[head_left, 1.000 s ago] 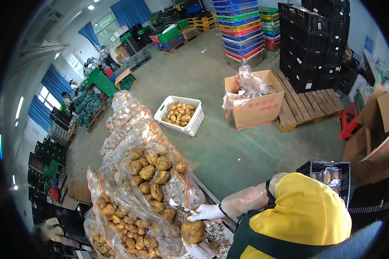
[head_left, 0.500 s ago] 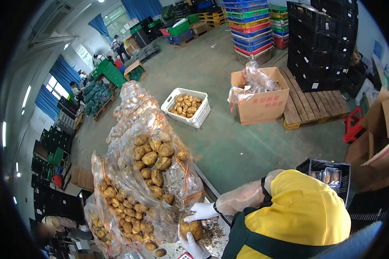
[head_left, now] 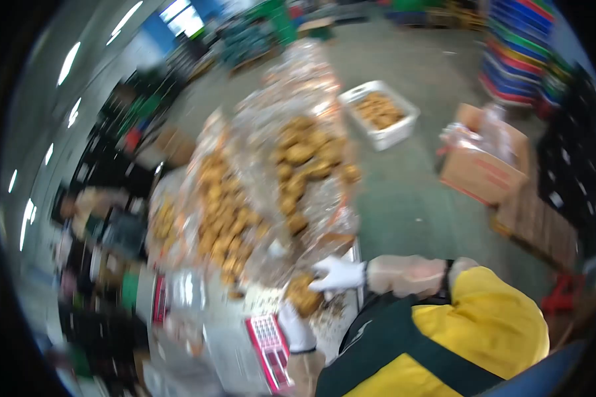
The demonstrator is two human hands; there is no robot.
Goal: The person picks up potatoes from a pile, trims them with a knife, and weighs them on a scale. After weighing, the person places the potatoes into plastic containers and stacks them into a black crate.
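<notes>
A large potato (head_left: 303, 295) is held between my two gloved hands over the dirt-strewn work surface (head_left: 341, 324). My right hand (head_left: 338, 272), in a white glove, is closed on its upper right side. From below, my left hand (head_left: 297, 329), also white-gloved, grips its lower left side. Just beyond the hands are potatoes (head_left: 304, 149) in an opened clear plastic bag (head_left: 265, 145), with a second heap of smaller potatoes (head_left: 225, 205) beside it. A pink-edged scale with a keypad (head_left: 269, 347) lies by my left hand. Motion blur softens everything.
On the floor stand a white crate (head_left: 384, 140) of potatoes and a cardboard box (head_left: 477, 173) stuffed with plastic. A wooden pallet (head_left: 536, 221) adjoins the box. Clear plastic packaging (head_left: 228, 351) lies left of the scale. Another person (head_left: 96, 205) is at the far left.
My view has swung left and down, so the scale and clear packaging now show more fully. The potato stays between both hands.
</notes>
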